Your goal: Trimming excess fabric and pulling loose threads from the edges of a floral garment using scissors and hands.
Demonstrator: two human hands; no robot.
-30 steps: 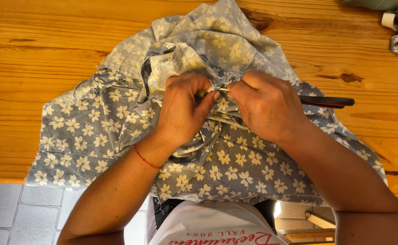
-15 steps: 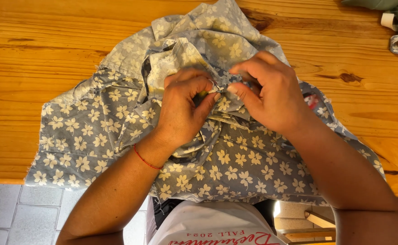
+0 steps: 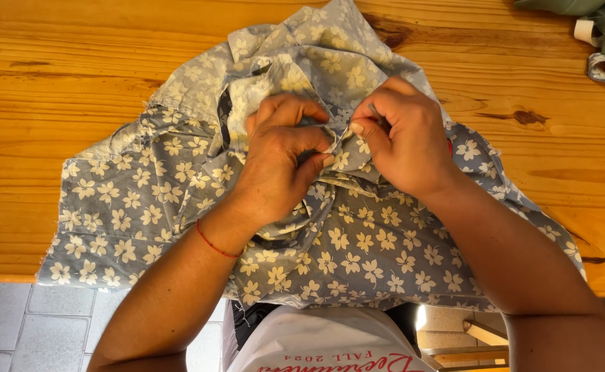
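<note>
Pinching a bunched fold of blue floral fabric [image 3: 357, 248], the left hand [image 3: 281, 162] and right hand [image 3: 406, 141] meet at its middle. The cloth lies spread on the wooden surface [image 3: 75, 76], its long axis running left to right, its near edge overhanging toward the person.

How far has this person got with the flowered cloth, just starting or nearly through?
Hard to say. Done: nothing finished shows; the blue flowered fabric lies bunched on the wooden table. In hand: the left hand pinches a fold at the middle, while the right hand works a thin tool at the same spot. Left: most of the cloth looks rumpled and untouched, so much seems to remain.
</note>
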